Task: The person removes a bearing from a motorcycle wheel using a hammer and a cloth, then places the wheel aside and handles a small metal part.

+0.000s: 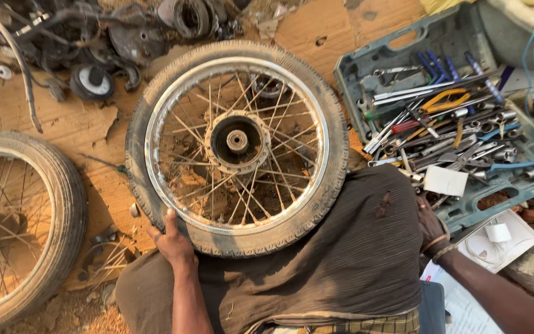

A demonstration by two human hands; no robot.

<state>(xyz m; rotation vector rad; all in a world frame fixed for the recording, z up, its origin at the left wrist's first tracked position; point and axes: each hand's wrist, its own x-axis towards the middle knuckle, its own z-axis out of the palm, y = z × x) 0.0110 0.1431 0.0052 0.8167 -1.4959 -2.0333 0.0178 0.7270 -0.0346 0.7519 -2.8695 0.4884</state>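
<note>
Left hand: left hand (pixel 171 238) grips the near-left edge of the spoked wheel (pixel 237 147), fingers curled over the tyre, thumb on the sidewall.
Right hand: right hand (pixel 431 226) rests at the near edge of the open tool case (pixel 403 40), to the right of the wheel; the knee hides the fingers, so I cannot tell whether it holds anything.
Wheel: lies nearly flat, its near rim propped on the person's brown-trousered knee (pixel 347 247), hub (pixel 237 141) facing up, far side on brown cardboard (pixel 63 120).
Slip risk: only one hand steadies the wheel; in my judgement it could slide off the knee toward the left.
Snag risk: thin spokes and mud sit just inside the rim, near the gripping fingers, which could get pinched if the wheel turns.
Tool risk: loose spanners and pliers (pixel 443 99) heap high in the case; a blind reach could knock some out.
Right of wheel: case almost touches the tyre, little room.
Left of wheel: second wheel (pixel 16 229) lies near, narrow gap of cardboard between.
Beyond wheel: dark engine scrap (pixel 94 37) crowds the far edge.
Open room: mostly the cardboard strip at the wheel's far left.
</note>
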